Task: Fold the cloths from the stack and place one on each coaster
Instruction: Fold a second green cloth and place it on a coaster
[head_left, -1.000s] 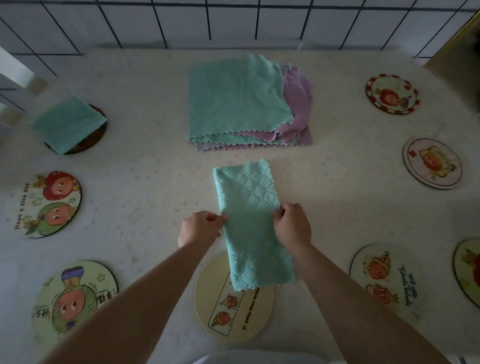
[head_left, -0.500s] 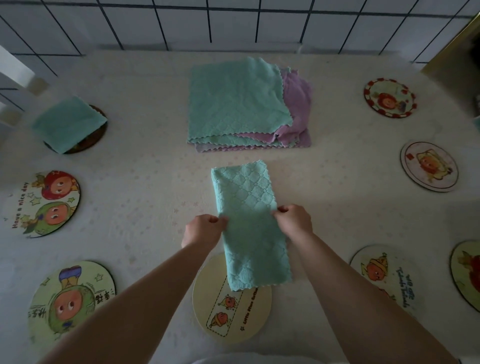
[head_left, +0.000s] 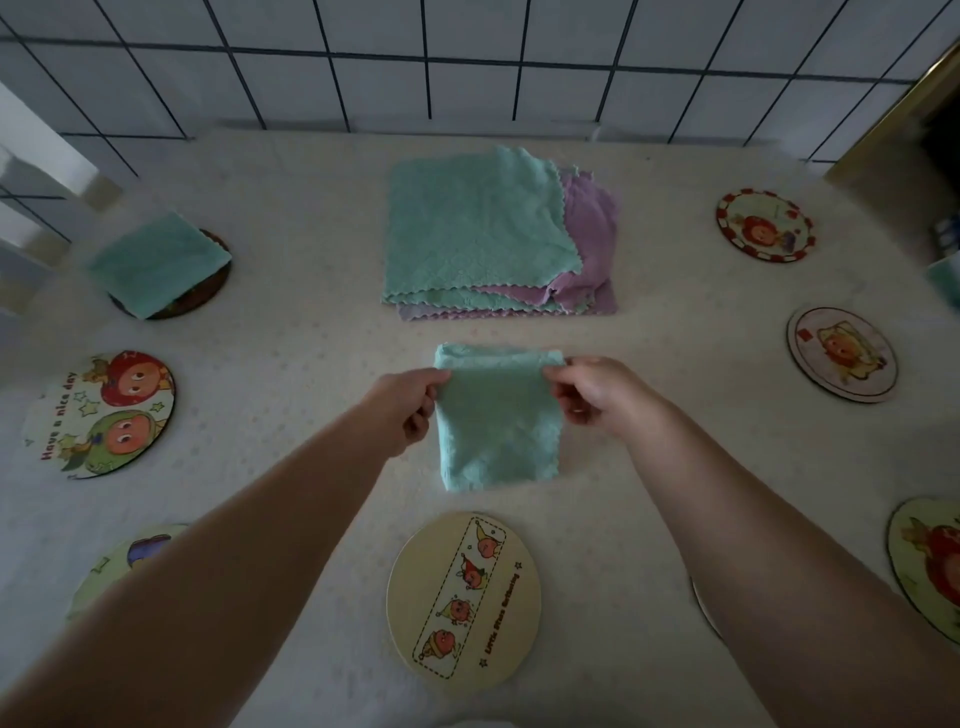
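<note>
A teal cloth (head_left: 498, 421) lies folded into a small rectangle in the middle of the table. My left hand (head_left: 408, 408) pinches its upper left corner and my right hand (head_left: 597, 395) pinches its upper right corner. Behind it sits the stack of cloths (head_left: 483, 234), teal on top with purple ones showing at the right. Just in front of the folded cloth lies a bare yellow coaster (head_left: 464, 600). At the far left, another folded teal cloth (head_left: 156, 262) rests on a dark coaster (head_left: 210, 288).
Picture coasters ring the table: two at the left (head_left: 104, 413) (head_left: 111, 569), three at the right (head_left: 763, 226) (head_left: 841, 353) (head_left: 930, 564). My right forearm hides most of another. A tiled wall (head_left: 467, 62) stands behind the table.
The long teal strip has been folded in half, its near end brought up onto the far end. Both hands moved away from me to the cloth's far corners, uncovering the yellow coaster.
</note>
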